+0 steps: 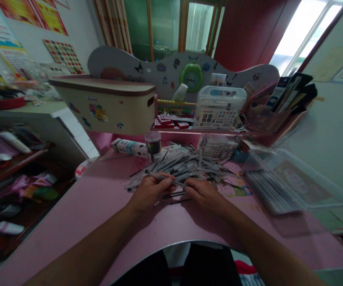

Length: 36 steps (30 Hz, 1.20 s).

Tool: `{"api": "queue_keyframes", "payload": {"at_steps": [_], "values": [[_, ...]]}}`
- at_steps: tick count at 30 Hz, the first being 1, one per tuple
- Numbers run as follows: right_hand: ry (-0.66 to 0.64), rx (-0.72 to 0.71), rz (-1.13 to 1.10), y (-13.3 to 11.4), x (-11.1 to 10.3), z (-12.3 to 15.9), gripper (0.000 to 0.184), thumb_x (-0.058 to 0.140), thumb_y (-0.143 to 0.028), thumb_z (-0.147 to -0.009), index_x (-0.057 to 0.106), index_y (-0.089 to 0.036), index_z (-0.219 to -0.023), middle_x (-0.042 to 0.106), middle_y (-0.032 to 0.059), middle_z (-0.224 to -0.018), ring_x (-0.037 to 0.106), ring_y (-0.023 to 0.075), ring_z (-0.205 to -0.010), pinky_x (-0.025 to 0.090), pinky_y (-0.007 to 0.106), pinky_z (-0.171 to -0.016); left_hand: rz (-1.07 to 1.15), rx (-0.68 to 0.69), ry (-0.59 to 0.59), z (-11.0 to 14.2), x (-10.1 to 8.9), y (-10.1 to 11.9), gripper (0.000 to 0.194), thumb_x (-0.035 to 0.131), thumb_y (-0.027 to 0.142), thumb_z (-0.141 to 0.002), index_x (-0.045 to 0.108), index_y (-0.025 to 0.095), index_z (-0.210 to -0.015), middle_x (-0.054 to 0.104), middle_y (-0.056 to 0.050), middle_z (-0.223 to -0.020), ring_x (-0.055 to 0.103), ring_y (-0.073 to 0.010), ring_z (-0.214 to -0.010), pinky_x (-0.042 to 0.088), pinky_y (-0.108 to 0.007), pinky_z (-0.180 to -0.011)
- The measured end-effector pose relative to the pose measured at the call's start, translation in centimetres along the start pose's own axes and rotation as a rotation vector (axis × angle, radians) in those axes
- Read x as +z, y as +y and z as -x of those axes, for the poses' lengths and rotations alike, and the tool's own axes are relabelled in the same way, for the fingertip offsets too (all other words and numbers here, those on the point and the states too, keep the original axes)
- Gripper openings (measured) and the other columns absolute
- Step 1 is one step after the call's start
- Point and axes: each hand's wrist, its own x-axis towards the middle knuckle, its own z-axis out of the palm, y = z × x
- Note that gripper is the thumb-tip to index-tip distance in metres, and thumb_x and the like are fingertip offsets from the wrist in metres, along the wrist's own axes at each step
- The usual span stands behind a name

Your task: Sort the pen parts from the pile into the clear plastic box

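Observation:
Both of my hands meet over the near side of the pink desk (pixel 100 206). A slim grey pen (pixel 178 183) runs between them, slightly slanted. My left hand (pixel 150 192) pinches it between thumb and fingers, with one end sticking out to the left. At its right end, the fingers of my right hand (pixel 203 194) are closed on it. Just beyond lies a loose heap of clear and grey pens (pixel 180 161), with some dark, thin refills among them. Several dark sticks lie on the desk beneath my hands.
A clear tray (pixel 314 202) of pens stands at the right. Behind the heap are a clear cup (pixel 153 145), a long box (pixel 129 147) and a transparent case (pixel 217 146). The shelf above holds a cream bin (pixel 108 107), a paint case (pixel 219 107) and a green clock (pixel 191 77).

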Motion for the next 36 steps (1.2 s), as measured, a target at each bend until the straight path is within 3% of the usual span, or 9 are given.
{"api": "queue_keyframes", "payload": {"at_steps": [5,11,16,24,28,32,36], "values": [[0.020,0.040,-0.050,-0.1,0.2,0.0,0.018,0.047,-0.023,-0.094,0.055,-0.020,-0.078,0.057,0.0003,-0.077,0.052,0.0146,-0.072,0.037,0.026,-0.068,-0.005,0.053,0.008,-0.3,0.2,-0.4,0.034,0.087,0.035,-0.068,0.069,0.016,-0.089,0.072,-0.004,-0.070,0.067,-0.0170,-0.062,0.058,-0.032,-0.057],[-0.008,0.020,-0.051,-0.3,-0.2,-0.1,0.018,0.047,-0.022,-0.094,0.058,-0.018,-0.079,0.059,0.0012,-0.078,0.052,0.0143,-0.072,0.037,0.025,-0.067,0.069,0.034,-0.016,0.0,0.6,-0.7,0.028,0.085,0.030,-0.072,0.067,0.018,-0.090,0.072,-0.003,-0.071,0.069,-0.0180,-0.069,0.060,-0.035,-0.065],[-0.019,0.026,-0.044,0.0,0.0,-0.1,0.019,0.048,-0.022,-0.094,0.061,-0.017,-0.081,0.060,0.0009,-0.078,0.052,0.0142,-0.072,0.037,0.024,-0.066,0.042,0.042,-0.002,0.2,0.8,-0.7,0.028,0.084,0.030,-0.073,0.066,0.018,-0.090,0.073,-0.004,-0.071,0.068,-0.0170,-0.067,0.057,-0.030,-0.061],[-0.058,0.044,-0.180,0.2,0.1,0.2,0.021,0.049,-0.029,-0.096,0.066,-0.017,-0.092,0.065,0.0029,-0.087,0.057,0.0155,-0.078,0.043,0.025,-0.070,0.030,0.053,-0.050,0.1,0.7,-0.9,0.025,0.083,0.031,-0.073,0.066,0.019,-0.087,0.072,-0.003,-0.069,0.068,-0.0173,-0.065,0.057,-0.031,-0.062],[-0.158,0.013,-0.210,0.3,-0.4,0.2,0.021,0.050,-0.026,-0.094,0.068,-0.016,-0.093,0.067,0.0028,-0.090,0.058,0.0152,-0.081,0.044,0.025,-0.073,-0.025,0.057,-0.086,0.5,0.8,-0.9,0.023,0.082,0.031,-0.074,0.067,0.018,-0.085,0.069,-0.001,-0.068,0.066,-0.0163,-0.062,0.055,-0.030,-0.059],[-0.244,-0.040,-0.167,0.3,-0.1,-0.1,0.022,0.050,-0.021,-0.093,0.071,-0.015,-0.094,0.066,0.0014,-0.084,0.056,0.0135,-0.074,0.042,0.024,-0.069,-0.112,0.086,-0.138,0.8,1.2,-1.2,0.018,0.080,0.030,-0.075,0.068,0.017,-0.080,0.066,-0.001,-0.071,0.063,-0.0136,-0.066,0.052,-0.026,-0.062],[-0.148,-0.134,0.036,0.0,-0.3,-0.6,0.024,0.052,-0.026,-0.096,0.073,-0.016,-0.087,0.062,0.0032,-0.085,0.054,0.0148,-0.080,0.041,0.026,-0.073,-0.174,0.149,-0.123,0.4,0.9,-1.4,0.026,0.081,0.033,-0.074,0.069,0.018,-0.092,0.066,-0.001,-0.078,0.064,-0.0155,-0.070,0.052,-0.027,-0.064]]}}
